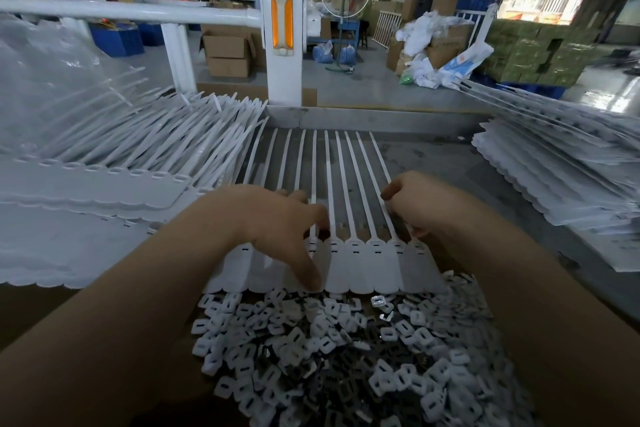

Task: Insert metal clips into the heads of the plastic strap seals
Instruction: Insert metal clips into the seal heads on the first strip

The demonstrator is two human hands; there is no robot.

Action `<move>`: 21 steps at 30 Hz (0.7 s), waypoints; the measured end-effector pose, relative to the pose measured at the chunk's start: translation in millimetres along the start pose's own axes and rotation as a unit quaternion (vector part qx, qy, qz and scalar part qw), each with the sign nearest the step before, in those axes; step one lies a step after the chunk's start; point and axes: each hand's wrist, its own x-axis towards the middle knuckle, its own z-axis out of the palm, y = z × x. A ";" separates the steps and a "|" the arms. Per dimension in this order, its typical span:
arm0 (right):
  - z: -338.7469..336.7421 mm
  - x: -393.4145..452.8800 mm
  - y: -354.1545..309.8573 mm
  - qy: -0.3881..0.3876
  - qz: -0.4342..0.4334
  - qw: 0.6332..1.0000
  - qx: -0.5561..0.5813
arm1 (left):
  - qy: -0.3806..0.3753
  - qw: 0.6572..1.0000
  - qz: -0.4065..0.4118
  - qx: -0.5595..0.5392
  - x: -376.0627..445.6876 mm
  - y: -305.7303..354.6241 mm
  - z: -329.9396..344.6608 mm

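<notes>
Factory floor stuff filled the background: cardboard boxes (227,52), a standing fan (343,11), and a white post (282,31) with an orange reflector right behind the metal worktable (433,156).

From the head camera, a joined sheet of white strap seals (360,267) lay flat in the middle of the table, heads toward the near side and thin tails fanning out to the far edge. Just near of it sat a big loose heap of small white pieces and dark metal clips (329,357), touching the sheet's near edge.

The left hand (277,225) rested on the left part of the sheet, fingers curled down onto the heads with the thumb stretched toward the near edge. Couldn't tell whether it was actually pinching a clip. The right hand (419,205) was down at the sheet's right side, fingers curled under; whatever was in there was hidden, so no call on that grip either.

Stacks of more seal sheets were piled on the left (104,180) and on the right (554,167), and clear plastic bagging (45,80) was heaped at far left.
</notes>
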 end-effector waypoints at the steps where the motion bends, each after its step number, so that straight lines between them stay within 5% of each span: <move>1: 0.4 1.2 0.4 -0.001 0.004 1.000 -0.003 | -0.001 1.000 -0.003 0.002 -0.1 1.7 0.3; 16: -2.1 2.6 7.1 0.016 0.003 0.996 -0.090 | 0.046 0.998 -0.017 0.037 -1.3 23.4 4.1; 21: -11.0 3.7 5.9 0.051 0.002 0.997 -0.051 | 0.123 0.992 -0.001 0.010 -6.7 28.7 -3.2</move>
